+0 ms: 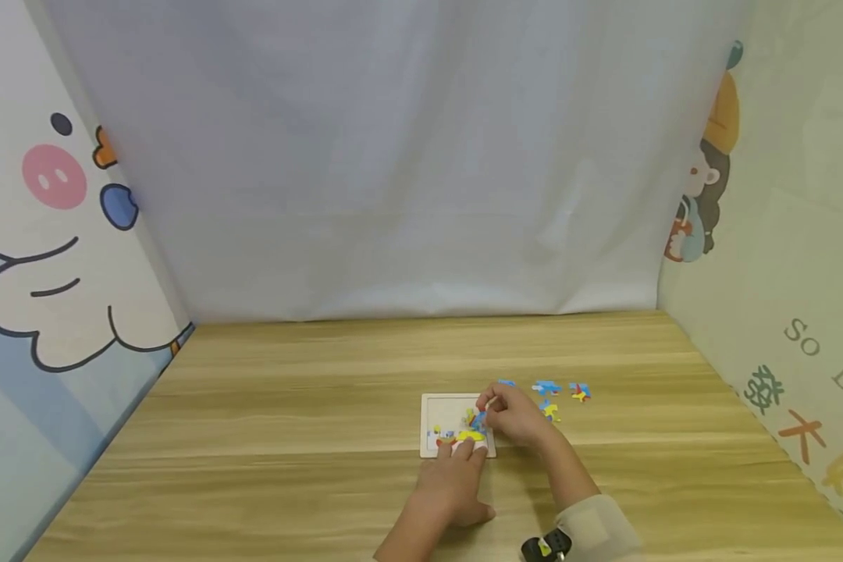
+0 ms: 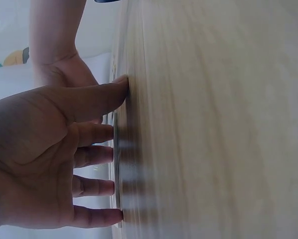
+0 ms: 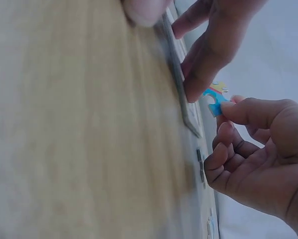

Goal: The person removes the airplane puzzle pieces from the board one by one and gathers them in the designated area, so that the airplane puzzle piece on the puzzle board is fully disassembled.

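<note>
Your left hand [image 1: 453, 478], fingers extended and grasping nothing, rests its fingertips on the near edge of the rectangular, pale wooden puzzle tray [image 1: 425, 421]. Flat, multicoloured fitted pieces [image 1: 471, 436] lie along the tray's near side. Your right hand [image 1: 514, 417] pinches a blue, yellow and red puzzle piece [image 3: 218, 97] at the tray's right side. Farther right, loose blue-patterned pieces [image 1: 547, 387] lie on the wood-grain tabletop [image 1: 288, 437].

One tray [image 1: 425, 425], four pieces [image 1: 546, 387] beside it
</note>
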Tool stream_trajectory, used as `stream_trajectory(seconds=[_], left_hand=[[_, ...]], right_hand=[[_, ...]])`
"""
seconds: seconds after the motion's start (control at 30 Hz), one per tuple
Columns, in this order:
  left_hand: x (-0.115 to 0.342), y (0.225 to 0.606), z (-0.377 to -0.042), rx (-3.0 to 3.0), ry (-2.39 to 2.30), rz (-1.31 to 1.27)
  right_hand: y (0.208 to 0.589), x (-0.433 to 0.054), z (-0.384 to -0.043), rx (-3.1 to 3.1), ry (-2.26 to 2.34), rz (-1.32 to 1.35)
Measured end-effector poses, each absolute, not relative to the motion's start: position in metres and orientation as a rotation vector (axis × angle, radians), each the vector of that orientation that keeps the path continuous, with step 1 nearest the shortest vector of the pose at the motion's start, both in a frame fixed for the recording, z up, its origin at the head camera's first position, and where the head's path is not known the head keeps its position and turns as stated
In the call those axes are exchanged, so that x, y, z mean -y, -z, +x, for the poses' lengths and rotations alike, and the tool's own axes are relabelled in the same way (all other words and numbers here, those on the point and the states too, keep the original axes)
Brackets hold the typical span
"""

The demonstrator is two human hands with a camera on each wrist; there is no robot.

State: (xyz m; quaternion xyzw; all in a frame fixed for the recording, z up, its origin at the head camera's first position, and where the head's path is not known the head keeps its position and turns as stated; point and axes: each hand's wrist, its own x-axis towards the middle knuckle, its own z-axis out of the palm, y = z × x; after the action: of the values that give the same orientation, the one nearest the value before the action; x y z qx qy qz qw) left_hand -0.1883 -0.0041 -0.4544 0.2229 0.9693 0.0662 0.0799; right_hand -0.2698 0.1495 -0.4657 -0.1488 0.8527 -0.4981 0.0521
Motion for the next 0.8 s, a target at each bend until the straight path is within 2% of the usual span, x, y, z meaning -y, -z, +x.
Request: stream_trajectory(seconds=[0.27,0.8], left_hand=[[0.004,0.455,-0.189,-2.894,-0.197,0.67],[0.003,0.456,-0.189,-2.906,-0.21,0.649]], right_hand=[[0.465,-0.15,-0.269,-2.599,1.546,-0.484],[0.456,-0.189,-0.246,-2.606,1.706,-0.199]])
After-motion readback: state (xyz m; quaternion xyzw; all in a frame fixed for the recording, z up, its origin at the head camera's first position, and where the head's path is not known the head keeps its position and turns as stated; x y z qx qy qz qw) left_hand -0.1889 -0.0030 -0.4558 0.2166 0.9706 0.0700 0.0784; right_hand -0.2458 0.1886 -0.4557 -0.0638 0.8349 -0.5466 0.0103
